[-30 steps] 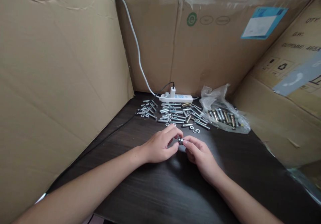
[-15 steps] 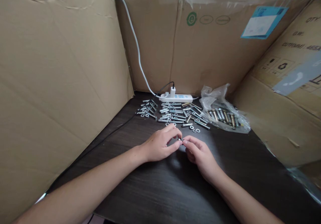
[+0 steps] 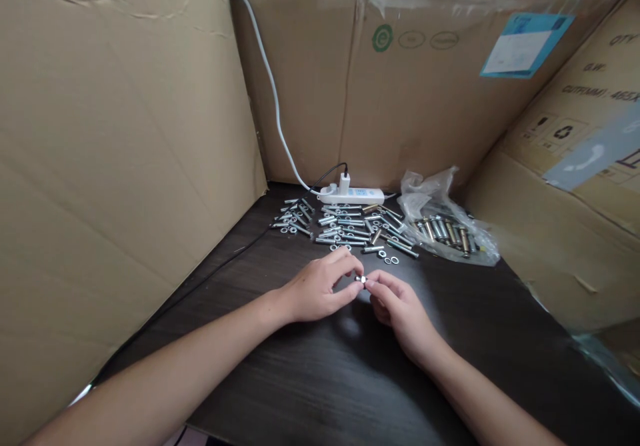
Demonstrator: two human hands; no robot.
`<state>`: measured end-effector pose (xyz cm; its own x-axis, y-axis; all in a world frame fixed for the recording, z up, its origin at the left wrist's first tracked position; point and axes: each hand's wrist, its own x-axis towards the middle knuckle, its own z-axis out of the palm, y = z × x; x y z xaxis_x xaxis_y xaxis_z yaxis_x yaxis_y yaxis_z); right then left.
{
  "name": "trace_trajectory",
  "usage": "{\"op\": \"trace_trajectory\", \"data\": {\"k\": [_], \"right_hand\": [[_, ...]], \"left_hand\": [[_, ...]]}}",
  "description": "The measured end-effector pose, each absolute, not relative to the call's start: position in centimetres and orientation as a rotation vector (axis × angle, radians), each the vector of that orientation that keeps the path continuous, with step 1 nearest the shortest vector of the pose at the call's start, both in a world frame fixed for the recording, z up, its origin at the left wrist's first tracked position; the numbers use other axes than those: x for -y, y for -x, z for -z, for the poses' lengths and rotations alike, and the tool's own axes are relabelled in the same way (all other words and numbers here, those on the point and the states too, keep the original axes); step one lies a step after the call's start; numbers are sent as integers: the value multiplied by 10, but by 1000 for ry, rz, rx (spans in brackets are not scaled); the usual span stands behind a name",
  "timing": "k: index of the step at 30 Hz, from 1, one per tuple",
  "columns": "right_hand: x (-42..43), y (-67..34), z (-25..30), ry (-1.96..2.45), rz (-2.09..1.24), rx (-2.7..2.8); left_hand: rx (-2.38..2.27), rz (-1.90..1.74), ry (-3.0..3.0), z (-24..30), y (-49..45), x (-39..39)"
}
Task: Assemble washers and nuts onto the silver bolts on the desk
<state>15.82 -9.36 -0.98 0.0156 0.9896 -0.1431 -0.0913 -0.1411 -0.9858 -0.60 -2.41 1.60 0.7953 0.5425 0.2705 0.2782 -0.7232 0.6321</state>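
Observation:
My left hand (image 3: 325, 285) and my right hand (image 3: 403, 313) meet above the dark table, fingertips almost touching. Between them is a small shiny metal nut (image 3: 363, 279), its flat side catching the light. Thumb and forefinger of the left hand pinch it from the left. From the right, the other thumb and forefinger close on it too. Whether a bolt end sits inside it is too small to tell. Just beyond the fingers lie a loose hex nut (image 3: 382, 254) and two washers (image 3: 395, 260).
Behind the hands, bolts (image 3: 350, 223), sleeves and washers lie in rows, with a smaller group (image 3: 295, 218) to the left. A clear plastic bag (image 3: 483, 249) holds more bolts. A white power strip (image 3: 353, 196) stands against the cardboard wall (image 3: 310, 66). A black cable (image 3: 220, 264) crosses the table (image 3: 280, 386).
The nut has turned in the fingers, so a bright flat face now shows where it was dark before. Both hands stay in nearly the same place.

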Motion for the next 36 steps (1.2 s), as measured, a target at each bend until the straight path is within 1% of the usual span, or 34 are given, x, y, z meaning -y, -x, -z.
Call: {"op": "trace_trajectory", "data": {"k": [36], "right_hand": [[93,-158,11,1245,-1345,1044]], "left_hand": [[-593,-588,-2412,-17,6,26]]}}
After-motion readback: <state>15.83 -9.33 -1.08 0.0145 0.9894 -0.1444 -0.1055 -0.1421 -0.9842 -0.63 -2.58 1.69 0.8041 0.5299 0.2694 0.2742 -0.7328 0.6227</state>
